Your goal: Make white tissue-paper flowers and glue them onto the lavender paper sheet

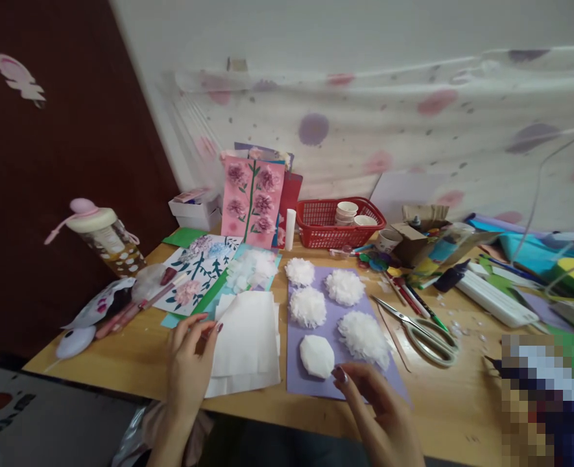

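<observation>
My left hand [192, 347] is closed at the left edge of a stack of white paper sheets [248, 344]. Its thumb and fingers pinch the upper left corner of the top sheet, which bends up slightly. My right hand [377, 405] hovers over the near edge of a purple card [279, 383], thumb and forefinger tips together; whatever they hold, if anything, is hidden. Just left of those tips lies a flat, round white paper piece [316, 357]. Several fluffy white paper flowers [363, 336] rest on the card in two columns.
Scissors [423, 334] lie right of the card, beside several pens [420, 301]. Behind stand a red basket [310, 233] with paper cups, a white glue stick [290, 230] and a pink flower card [252, 194]. A bottle [106, 240] stands at the left.
</observation>
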A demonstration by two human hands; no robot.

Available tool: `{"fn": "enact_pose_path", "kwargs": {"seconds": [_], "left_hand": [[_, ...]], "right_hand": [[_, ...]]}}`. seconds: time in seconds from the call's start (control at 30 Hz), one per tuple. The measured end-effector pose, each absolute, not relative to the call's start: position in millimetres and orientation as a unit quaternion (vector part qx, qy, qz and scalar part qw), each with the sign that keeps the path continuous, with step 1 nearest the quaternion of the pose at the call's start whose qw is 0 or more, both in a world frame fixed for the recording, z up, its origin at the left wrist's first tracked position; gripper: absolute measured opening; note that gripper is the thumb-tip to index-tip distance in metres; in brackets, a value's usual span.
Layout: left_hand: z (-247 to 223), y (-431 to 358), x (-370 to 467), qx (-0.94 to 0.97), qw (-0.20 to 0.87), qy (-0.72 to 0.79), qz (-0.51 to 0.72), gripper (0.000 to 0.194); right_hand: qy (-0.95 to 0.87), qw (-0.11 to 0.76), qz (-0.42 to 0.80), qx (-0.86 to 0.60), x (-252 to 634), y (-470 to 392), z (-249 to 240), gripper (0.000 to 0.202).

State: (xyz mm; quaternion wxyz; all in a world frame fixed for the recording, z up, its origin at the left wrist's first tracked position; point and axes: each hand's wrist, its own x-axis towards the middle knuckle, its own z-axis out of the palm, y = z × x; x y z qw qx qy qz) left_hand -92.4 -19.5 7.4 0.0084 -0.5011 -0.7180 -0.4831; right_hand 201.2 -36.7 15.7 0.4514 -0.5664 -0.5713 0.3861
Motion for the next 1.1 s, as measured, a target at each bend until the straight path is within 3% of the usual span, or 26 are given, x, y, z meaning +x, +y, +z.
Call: {"fn": "enact_pose_path", "kwargs": {"seconds": [0.17,0.33,0.47,0.63,0.83,0.93,1.1], "left_hand": [[11.0,-19.7,-94.9,-0.454,-0.059,-0.692,-0.559,0.024],[31.0,-9.3,-87.7,-0.383,-0.194,-0.65,-0.627,0.03],[54.5,2.9,-72.3,-0.316,-0.347,-0.607,-0.642,0.042],[64.5,7.2,-62.8,-0.35,-0.448,-0.614,-0.547,0.051],[51.7,-0.8,-49.8,-0.388,-0.527,-0.58,-0.486,0.033],[57.4,-0.5,-24.8,-0.343,-0.573,-0.563,-0.487,0.028],[74.2,5.3,40.8,-0.218,-0.618,-0.538,-0.53,0.048]], "right_hand": [[-0.61,0.465,0.41,-0.494,160.1,-13.2,25.0,0.03],[-0.58,0.482,0.513,-0.41,121.5,15.0,39.3,0.076],[-0.556,0.409,0.599,-0.406,112.9,29.8,56.9,0.039],[-0.471,0.374,0.685,-0.412,136.3,28.9,65.0,0.038],[-0.549,0.436,0.591,-0.399,186.1,10.8,58.5,0.018],[-0.587,0.462,0.538,-0.39,210.3,3.7,57.1,0.025],[-0.575,0.515,0.432,-0.467,253.5,0.0,45.7,0.029]]}}
